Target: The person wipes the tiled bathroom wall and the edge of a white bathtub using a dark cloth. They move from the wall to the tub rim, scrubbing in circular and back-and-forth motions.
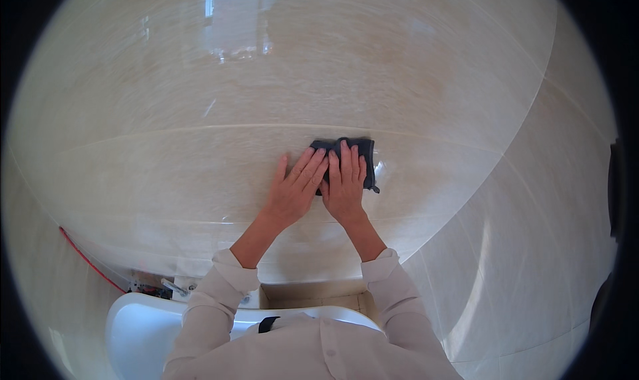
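A dark grey cloth [368, 155] lies pressed on the glossy beige tiled wall [199, 175], a small loop showing at its lower right corner. My right hand [345, 190] rests flat on the cloth with its fingers pointing up the wall. Just to its left, my left hand [294, 193] has its fingertips on the cloth's left part, while its thumb side spreads over bare tile. The hands meet near the fingertips and partly cover the cloth.
Below stands a white bathtub [142, 325], with a metal fitting [174, 286] on a ledge behind it. A red hose or cable [90, 263] runs along the lower left wall corner. Another tiled wall [524, 230] meets this one at right.
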The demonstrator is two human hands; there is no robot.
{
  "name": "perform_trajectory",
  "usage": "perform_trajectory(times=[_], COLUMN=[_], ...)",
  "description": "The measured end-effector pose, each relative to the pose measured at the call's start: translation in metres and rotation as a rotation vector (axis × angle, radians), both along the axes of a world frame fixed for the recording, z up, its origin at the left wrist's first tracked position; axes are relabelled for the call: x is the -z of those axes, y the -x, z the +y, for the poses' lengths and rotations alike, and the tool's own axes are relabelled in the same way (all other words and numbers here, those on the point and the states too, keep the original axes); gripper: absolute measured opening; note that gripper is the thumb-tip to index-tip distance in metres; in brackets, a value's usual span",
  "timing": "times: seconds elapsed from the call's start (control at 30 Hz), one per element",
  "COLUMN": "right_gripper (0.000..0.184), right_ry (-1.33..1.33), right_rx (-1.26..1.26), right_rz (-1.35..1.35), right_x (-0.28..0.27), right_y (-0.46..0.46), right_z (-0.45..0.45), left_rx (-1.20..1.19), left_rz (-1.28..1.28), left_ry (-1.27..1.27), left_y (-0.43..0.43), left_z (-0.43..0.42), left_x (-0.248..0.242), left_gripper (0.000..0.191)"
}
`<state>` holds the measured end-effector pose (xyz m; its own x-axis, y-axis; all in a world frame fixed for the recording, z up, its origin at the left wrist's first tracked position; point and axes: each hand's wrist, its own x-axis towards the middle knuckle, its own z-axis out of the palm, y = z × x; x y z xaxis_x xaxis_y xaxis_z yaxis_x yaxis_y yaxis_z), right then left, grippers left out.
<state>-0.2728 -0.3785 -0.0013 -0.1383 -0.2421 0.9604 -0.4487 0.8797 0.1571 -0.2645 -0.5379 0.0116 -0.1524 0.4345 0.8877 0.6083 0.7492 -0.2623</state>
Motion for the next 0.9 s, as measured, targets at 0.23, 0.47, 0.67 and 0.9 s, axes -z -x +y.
perform_trajectory(times=[0.23,0.47,0.67,0.9], right_gripper=[0.044,0.045,0.040,0.038], right_ry=[-0.022,-0.197,0.031,0.007], right_rx=[-0.119,-0.316,-0.125,-0.091], right_rz=[0.042,-0.066,-0.026,0.004], right_x=[-0.068,-0.064,-0.010,-0.015], right_y=[0.007,-0.008,-0.007,-0.002], right_z=[-0.054,-0.088,-0.055,-0.100], left_rx=[-0.132,-0.349,-0.265,-0.425], left_rz=[0.043,0.071,-0.083,-0.091], left_ry=[-0.258,-0.458,-0.369,-0.332], left_y=[0.007,0.003,-0.018,-0.015], left_z=[-0.028,-0.049,-0.010,-0.056], left_x=[-0.024,0.010,0.016,0.014], left_gripper=[0.049,0.052,0.053,0.051])
